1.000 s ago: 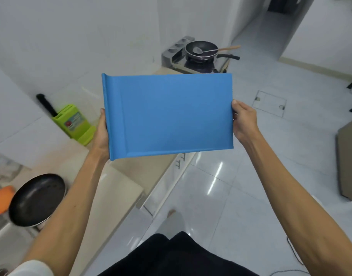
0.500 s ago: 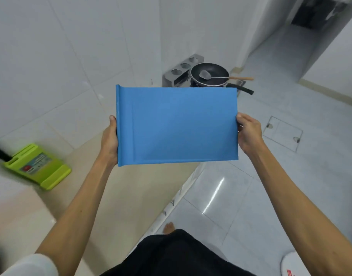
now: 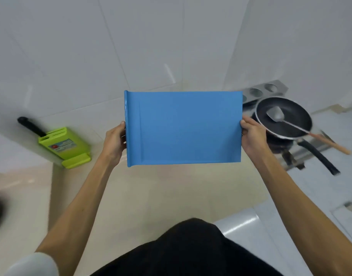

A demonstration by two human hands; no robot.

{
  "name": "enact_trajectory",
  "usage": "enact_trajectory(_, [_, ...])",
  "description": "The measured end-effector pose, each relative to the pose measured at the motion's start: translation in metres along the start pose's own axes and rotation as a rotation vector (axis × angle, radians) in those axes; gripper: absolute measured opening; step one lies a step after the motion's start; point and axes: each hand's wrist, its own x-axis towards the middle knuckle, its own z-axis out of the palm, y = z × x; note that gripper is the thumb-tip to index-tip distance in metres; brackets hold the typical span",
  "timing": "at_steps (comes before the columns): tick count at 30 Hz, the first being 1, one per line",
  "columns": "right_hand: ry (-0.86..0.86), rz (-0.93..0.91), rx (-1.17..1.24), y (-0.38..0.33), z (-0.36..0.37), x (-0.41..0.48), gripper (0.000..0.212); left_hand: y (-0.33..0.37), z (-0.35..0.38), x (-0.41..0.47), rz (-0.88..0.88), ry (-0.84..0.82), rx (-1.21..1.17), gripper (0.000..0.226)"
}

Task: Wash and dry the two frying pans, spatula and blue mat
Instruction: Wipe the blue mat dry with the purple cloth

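Both hands grip the blue mat [image 3: 183,128] mid-frame.
Left hand [image 3: 115,141] and right hand [image 3: 252,136] pinch opposite edges (held flat, off the counter [image 3: 151,196]).

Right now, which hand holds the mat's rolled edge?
The left hand: its side of the mat curls into a lip, while the right hand holds the plainer edge.

The mat [image 3: 183,128] is held over the counter [image 3: 151,196], with the left hand [image 3: 114,143] and the right hand [image 3: 252,136] gripping its side edges. Left of it a knife block [image 3: 65,146] stands on the counter. Right of it the spatula [image 3: 275,115] lies in the frying pan [image 3: 290,124], which sits on the stove [image 3: 320,146].
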Motion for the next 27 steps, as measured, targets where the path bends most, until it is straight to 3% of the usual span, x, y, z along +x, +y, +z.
enact_trajectory(6, [-0.186,0.043,-0.109,-0.016,0.026,0.090,0.031,-0.006,0.018,0.005,0.002,0.177,-0.059,0.036])
enact_trajectory(10, [-0.253,-0.007,-0.316,-0.012,0.046,0.130,0.032,-0.009,0.017,0.017,0.043,0.232,-0.005,0.037])
enact_trajectory(20, [-0.223,-0.067,-0.629,0.036,0.090,0.214,0.031,-0.035,-0.012,0.105,-0.085,0.193,0.037,0.032])
enact_trajectory(27, [-0.272,-0.062,-0.670,0.072,0.120,0.249,0.032,-0.073,-0.025,0.160,-0.184,0.215,-0.229,0.026])
